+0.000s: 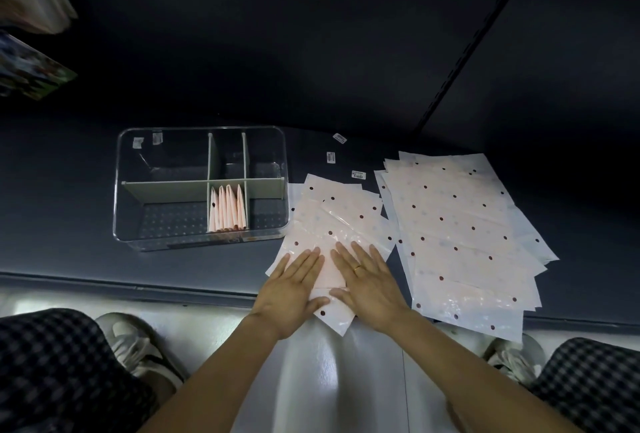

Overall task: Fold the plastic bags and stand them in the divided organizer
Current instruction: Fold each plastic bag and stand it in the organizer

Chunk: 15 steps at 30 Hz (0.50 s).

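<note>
Both forearms reach forward from between checked trouser legs and pale shoes, and the two hands lie flat, fingers straight, side by side on one dotted plastic bag (332, 224) at the near edge of a dark shelf (69, 197). Neither hand grips anything: the left hand (294, 287) and the right hand (367, 283), which wears a ring, press palm-down on a narrower pink folded section of the bag, thumbs almost meeting over its near end. That bag runs away from the hands and slightly to the left, its long axis roughly in line with the fingers, while its near corner hangs over the shelf lip below the thumbs. Any coming fold, I judge, would go along that axis, away from or toward the wrists. Forward and well to the left of the left hand stands the clear organizer (117, 224), so the left hand is the nearer one to it; a row of folded bags (227, 210) already stands upright in its near middle compartment, and the other compartments look unfilled. Just to the right of the right hand lies a stack of flat bags (460, 224) still to be folded. Beyond the fingertips a few small barcode labels (358, 174) sit on the shelf. Behind it rises a dark back panel with a slotted upright, and blurred packages show at far left.
</note>
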Available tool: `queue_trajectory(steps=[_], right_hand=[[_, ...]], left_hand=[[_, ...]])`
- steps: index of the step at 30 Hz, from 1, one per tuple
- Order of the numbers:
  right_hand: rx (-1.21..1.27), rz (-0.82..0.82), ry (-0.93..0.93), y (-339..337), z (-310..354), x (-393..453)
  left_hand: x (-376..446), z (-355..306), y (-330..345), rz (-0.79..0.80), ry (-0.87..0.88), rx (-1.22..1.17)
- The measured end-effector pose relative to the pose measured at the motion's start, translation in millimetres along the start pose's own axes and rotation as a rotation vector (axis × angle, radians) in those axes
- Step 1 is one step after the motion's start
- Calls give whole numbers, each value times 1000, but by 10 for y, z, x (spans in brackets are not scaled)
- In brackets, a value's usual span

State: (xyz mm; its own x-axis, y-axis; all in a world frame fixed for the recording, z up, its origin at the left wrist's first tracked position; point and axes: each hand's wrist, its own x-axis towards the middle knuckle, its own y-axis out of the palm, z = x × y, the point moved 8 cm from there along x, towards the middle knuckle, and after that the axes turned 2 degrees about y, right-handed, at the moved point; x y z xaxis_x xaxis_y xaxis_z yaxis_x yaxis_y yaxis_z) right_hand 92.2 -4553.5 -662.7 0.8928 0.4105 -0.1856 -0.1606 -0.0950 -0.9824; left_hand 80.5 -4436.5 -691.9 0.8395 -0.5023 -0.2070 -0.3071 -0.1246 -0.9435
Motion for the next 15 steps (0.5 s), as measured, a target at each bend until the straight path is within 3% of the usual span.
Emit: queue_trajectory(steps=[4,7,10,12,15], right_hand=[[-47,-276,-181,-269,175,-35],[-33,-316,-213,-351,234,-17],[156,-377,-88,-542,85,47],[420,-398,100,-670,-115,94],[670,-414,325,-759,-305,115]], left_hand=[[17,8,-87,-48,-5,-76],[35,6,-166,-68,-17,-129],[61,102,-384,-187,-123,-353],[69,203,-611,-328,-241,-510],[79,266,-795,-398,-360,-770]])
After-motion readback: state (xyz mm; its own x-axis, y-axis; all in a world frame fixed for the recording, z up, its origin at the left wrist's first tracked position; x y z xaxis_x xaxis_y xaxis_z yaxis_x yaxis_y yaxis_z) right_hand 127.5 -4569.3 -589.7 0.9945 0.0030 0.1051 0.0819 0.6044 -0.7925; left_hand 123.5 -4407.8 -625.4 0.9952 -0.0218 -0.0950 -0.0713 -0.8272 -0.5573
